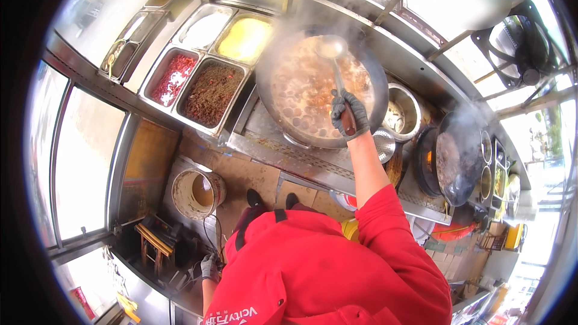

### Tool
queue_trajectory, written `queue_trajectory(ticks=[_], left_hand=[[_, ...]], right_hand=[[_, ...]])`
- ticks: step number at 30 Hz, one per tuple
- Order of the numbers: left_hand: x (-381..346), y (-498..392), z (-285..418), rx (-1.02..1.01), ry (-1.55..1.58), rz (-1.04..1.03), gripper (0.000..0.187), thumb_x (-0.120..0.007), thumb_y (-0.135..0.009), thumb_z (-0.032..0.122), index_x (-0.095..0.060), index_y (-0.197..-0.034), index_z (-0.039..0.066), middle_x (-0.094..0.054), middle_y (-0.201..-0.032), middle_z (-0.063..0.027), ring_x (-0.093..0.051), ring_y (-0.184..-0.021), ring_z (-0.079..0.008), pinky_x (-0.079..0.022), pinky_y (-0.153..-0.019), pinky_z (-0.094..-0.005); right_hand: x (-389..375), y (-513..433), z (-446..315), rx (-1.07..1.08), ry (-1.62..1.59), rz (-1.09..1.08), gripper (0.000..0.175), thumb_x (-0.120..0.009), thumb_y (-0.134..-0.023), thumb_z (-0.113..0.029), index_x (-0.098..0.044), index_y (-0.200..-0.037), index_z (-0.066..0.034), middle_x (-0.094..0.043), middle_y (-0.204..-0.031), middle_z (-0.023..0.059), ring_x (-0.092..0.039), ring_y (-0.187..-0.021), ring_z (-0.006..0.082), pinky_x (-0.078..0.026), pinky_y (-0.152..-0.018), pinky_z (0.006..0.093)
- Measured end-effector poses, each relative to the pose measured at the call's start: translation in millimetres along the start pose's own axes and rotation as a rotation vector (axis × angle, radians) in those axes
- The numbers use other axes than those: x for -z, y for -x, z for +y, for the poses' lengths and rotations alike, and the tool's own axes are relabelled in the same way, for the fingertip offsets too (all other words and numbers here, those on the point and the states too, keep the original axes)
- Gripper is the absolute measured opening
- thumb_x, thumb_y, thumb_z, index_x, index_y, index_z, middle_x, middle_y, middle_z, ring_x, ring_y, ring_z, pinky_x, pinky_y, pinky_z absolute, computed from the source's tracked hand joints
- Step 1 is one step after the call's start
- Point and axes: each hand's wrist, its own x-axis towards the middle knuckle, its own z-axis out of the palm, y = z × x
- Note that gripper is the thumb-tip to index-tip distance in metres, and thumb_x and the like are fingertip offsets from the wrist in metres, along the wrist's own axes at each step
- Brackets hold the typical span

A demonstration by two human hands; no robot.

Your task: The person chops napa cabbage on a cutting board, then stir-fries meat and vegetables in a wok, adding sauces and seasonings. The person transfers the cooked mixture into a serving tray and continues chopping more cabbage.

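My right hand (350, 113), in a grey glove, grips the wooden handle of a metal ladle (337, 72). The ladle's bowl lies at the surface of a bubbling brown broth (307, 85) with several round, dark pieces in it. A large wok (267, 113) holds this broth, and steam rises over it. Low at my left side is my left hand (209, 267), also gloved, beside dark cables and a metal edge. Its fingers are partly hidden, so whether it holds something is unclear.
Left of the wok stand steel pans of yellow liquid (245, 38), red chopped food (174, 76) and brown mince (210, 92). To the right are a perforated skimmer (384, 144), a steel pot (414, 115) and a smoking wok (456, 162). A bucket (180, 198) of brownish liquid stands on the floor.
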Motion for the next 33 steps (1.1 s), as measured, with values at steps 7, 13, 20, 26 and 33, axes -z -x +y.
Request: queue_trajectory(ticks=[7, 13, 20, 26, 33], left_hand=[[2.1, -1.1, -10.3, -0.078, -0.020, -0.054, 0.011, -0.063, -0.091, 0.018, -0.060, -0.091, 0.008, -0.057, -0.064, -0.0032, -0.052, -0.045, -0.0169, -0.039, -0.040, -0.0309], [-12.3, -8.6, -0.3, 0.041, 0.111, -0.046, 0.010, -0.062, -0.091, 0.017, -0.060, -0.093, 0.007, -0.056, -0.064, -0.0021, -0.052, -0.046, -0.0145, -0.036, -0.039, -0.0282], [-21.1, -5.8, -9.7, 0.080, 0.080, -0.009, 0.013, -0.059, -0.091, 0.018, -0.060, -0.096, 0.006, -0.060, -0.070, -0.0054, -0.055, -0.051, -0.0171, -0.039, -0.041, -0.0298], [-20.7, -4.2, -19.7, 0.093, 0.060, -0.030, 0.014, -0.058, -0.093, 0.018, -0.060, -0.101, 0.007, -0.062, -0.071, -0.0069, -0.057, -0.051, -0.0177, -0.040, -0.041, -0.0315], [-42.4, 13.2, -20.4, 0.054, 0.004, 0.008, 0.013, -0.057, -0.092, 0.018, -0.058, -0.090, 0.005, -0.058, -0.068, -0.0062, -0.052, -0.049, -0.0162, -0.037, -0.041, -0.0300]], right_hand=[[-12.8, 21.1, 11.2, -0.181, 0.112, -0.030, 0.047, -0.058, -0.096, -0.022, -0.041, -0.130, 0.0053, -0.058, -0.072, 0.0009, -0.058, -0.053, 0.0082, -0.054, -0.047, 0.0232], [-27.4, 65.4, 28.4, -0.287, 0.256, -0.020, 0.052, -0.059, -0.095, -0.025, -0.040, -0.135, 0.0015, -0.054, -0.069, -0.0016, -0.057, -0.050, 0.0071, -0.051, -0.043, 0.0233], [-27.3, 141.0, 30.9, -0.370, 0.361, 0.110, 0.018, -0.061, -0.092, -0.025, -0.053, -0.100, -0.0103, -0.055, -0.070, 0.0000, -0.054, -0.050, 0.0076, -0.045, -0.042, 0.0198], [-19.5, 187.7, 22.8, -0.426, 0.342, 0.136, 0.023, -0.062, -0.092, -0.023, -0.053, -0.108, -0.0089, -0.055, -0.069, 0.0001, -0.053, -0.048, 0.0091, -0.045, -0.040, 0.0215], [-23.1, 234.3, 7.1, -0.461, 0.335, 0.065, 0.055, -0.061, -0.091, -0.023, -0.042, -0.137, 0.0007, -0.050, -0.062, 0.0015, -0.047, -0.039, 0.0104, -0.039, -0.036, 0.0221]])
